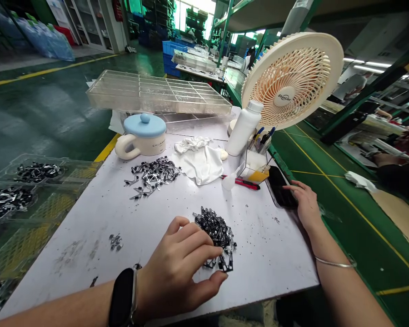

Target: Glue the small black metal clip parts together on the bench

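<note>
Two hands on the table: left hand (180,268) lower centre, right hand (305,202) at right. Two main heaps of small metal clips: one dark heap (218,236) centre, one silvery heap (153,175) upper centre, plus one tiny cluster (116,241) lower left. One mug (143,136), one white bottle (243,127), one fan (291,79), one phone (279,188), one white cloth (199,159).

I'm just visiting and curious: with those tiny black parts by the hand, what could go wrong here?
The near pile of black clips sits close to the table front edge; the left hand touching it might knock some off. The right hand rests on a phone lying at the table's right edge, which might slide off.
</note>
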